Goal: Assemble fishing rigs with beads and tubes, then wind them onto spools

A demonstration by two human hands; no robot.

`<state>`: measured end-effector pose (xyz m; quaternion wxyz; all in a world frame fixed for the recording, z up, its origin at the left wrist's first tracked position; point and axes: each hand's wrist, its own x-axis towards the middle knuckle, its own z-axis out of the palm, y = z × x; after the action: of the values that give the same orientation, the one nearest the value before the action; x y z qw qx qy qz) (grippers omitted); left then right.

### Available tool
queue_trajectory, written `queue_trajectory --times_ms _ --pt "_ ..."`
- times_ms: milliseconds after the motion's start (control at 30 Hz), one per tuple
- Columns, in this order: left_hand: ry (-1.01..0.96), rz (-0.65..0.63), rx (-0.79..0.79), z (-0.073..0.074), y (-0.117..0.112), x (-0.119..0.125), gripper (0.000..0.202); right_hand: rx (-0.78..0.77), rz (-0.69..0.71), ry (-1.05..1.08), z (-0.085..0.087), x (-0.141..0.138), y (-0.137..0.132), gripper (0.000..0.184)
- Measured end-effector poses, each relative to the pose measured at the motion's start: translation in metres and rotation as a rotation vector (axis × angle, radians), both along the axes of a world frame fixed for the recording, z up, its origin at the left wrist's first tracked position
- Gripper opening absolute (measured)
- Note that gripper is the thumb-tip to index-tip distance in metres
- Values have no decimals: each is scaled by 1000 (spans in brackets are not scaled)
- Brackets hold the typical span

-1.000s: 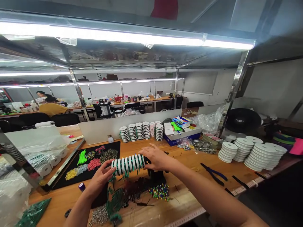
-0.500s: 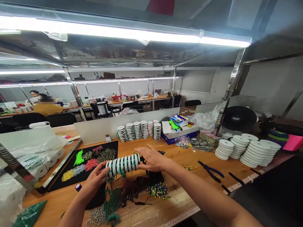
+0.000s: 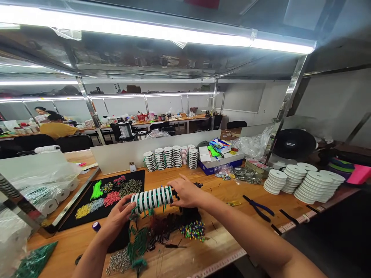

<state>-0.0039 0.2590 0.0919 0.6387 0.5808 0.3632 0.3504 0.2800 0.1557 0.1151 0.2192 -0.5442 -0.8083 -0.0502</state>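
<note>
A row of white spools [image 3: 152, 200], with dark green line or bits between their rims, lies nearly level above the bench. My left hand [image 3: 122, 216] is closed around its left end, thumb in front. At the other end, my right hand [image 3: 187, 194] is closed over a black shaft fixture [image 3: 198, 185], fingertips close to the last spool; the hand hides much of that part. A dark stand [image 3: 191, 217] shows below the right hand. Under the spools lie green strips [image 3: 137, 245], small black pieces [image 3: 153, 241] and multicoloured beads [image 3: 193, 230].
A black mat [image 3: 68, 216] at left carries piles of coloured small parts. Wound spools [image 3: 176, 156] stand in stacks at the back; blank white spools [image 3: 314, 187] stand at right. Blue-handled pliers [image 3: 257, 207] lie on the bench. Two people sit at a far table.
My right hand's fingers, stretched out before, have drawn in around the black fixture at the spools' right end. My left hand keeps its hold. The camera view has shifted slightly.
</note>
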Motion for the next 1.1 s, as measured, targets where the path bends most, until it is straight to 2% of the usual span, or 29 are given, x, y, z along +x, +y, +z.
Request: queue_trajectory --times_ms 133,167,233,300,433,467,633,767,900,1100 --pt "-1 4 -20 5 -2 0 70 1 17 24 -5 -2 2 92" --pt "-2 4 -26 6 -2 0 70 -19 23 66 -5 -2 2 90" --pt "0 3 -32 7 -2 1 69 -61 21 123 -4 0 2 75" --pt "8 13 -29 7 -1 1 67 -55 15 105 -2 0 1 65" --pt "12 44 -30 4 0 2 65 12 22 77 2 0 0 93" --pt "1 44 -33 3 0 2 64 -1 22 82 2 0 0 95" --pt "-61 33 -40 -2 0 1 62 -129 36 156 0 8 -2 76" --pt "-90 46 -26 -5 -1 -1 64 -96 -28 187 -2 10 -5 65" --pt "-120 69 -23 -8 -4 -2 60 -65 -20 151 -7 7 -8 52" --pt "-182 192 -79 -10 -2 -16 48 -27 -16 150 -15 6 -11 45"
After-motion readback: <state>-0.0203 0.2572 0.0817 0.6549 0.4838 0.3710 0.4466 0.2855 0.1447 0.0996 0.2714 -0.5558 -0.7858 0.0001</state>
